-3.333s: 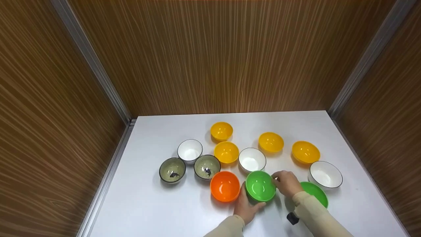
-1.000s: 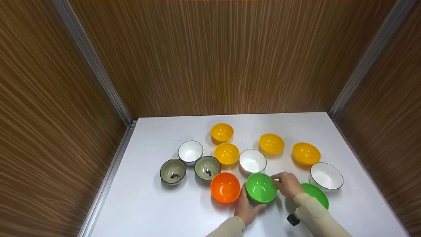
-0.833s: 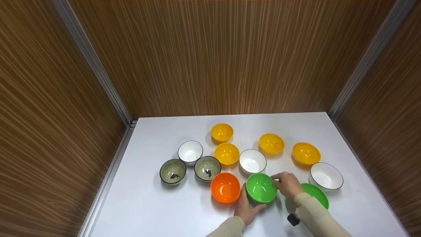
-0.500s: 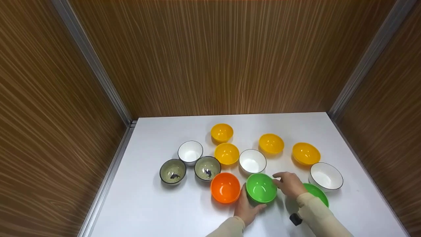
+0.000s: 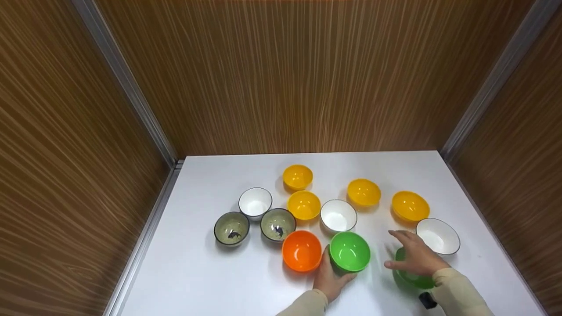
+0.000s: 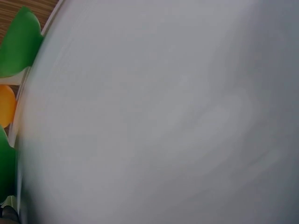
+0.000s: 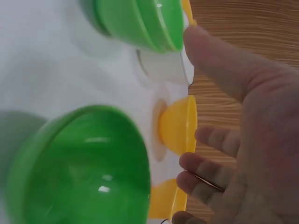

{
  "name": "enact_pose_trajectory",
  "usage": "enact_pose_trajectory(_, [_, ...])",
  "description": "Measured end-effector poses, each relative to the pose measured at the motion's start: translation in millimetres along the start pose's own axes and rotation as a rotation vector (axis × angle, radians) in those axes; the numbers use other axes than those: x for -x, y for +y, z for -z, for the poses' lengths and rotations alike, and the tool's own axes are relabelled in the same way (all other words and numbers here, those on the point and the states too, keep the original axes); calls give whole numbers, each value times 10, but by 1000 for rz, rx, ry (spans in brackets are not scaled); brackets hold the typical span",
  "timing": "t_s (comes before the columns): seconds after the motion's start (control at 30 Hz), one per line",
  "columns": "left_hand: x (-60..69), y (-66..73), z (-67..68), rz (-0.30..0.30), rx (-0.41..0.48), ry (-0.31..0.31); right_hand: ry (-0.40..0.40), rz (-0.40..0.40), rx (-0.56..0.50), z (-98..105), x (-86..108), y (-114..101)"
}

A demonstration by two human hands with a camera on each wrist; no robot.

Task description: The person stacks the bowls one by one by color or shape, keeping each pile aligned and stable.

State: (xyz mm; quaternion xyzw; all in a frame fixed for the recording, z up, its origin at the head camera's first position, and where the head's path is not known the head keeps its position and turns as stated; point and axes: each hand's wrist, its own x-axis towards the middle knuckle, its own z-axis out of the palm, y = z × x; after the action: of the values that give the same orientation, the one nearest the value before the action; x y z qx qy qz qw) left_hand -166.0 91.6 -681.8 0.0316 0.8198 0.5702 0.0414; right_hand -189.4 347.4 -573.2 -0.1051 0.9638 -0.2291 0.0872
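The green bowl [image 5: 350, 251] is on the surface [image 5: 197, 281] with its mouth up; I take it as the clock centre. At 7 o'clock the left hand [image 5: 329, 279] curls round its lower side. The right hand [image 5: 418, 258] holds nothing; with fingers and thumb apart it hangs over the other green bowl [image 7: 88, 177], between 3 and 4 o'clock. To work well, I think, the right hand should pinch that bowl's rim and lift it level, while the left hand steadies the first without pushing the orange bowl [image 5: 302, 251] at 9 o'clock. I count four yellow bowls [image 5: 364, 192], three white bowls [image 5: 438, 237], two grey bowls [image 5: 231, 228], one orange and at least two green; the held one shows a double rim, so maybe more are nested
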Motion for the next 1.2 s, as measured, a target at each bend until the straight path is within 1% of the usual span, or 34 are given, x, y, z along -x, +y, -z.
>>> enact_pose_trajectory(0.17, [-1, 16, 1, -5, -7, -2, -69, -5, 27, -41, 85, 78])
enact_pose_trajectory(0.3, [-6, 22, 8, -16, -14, -3, -98, -9, 55, -82, 96, 116])
enact_pose_trajectory(0.47, [-6, 10, 14, -17, -23, -10, -115, 8, 65, -123, 108, 143])
enact_pose_trajectory(0.67, [-14, -5, 7, -20, -27, -7, -109, -8, 73, -100, 133, 165])
enact_pose_trajectory(0.93, [-6, -5, -3, -15, -18, -7, -78, -9, 141, -121, 239, 252])
enact_pose_trajectory(1.2, [5, 6, 7, 14, -26, -6, -35, 5, 148, -146, 223, 258])
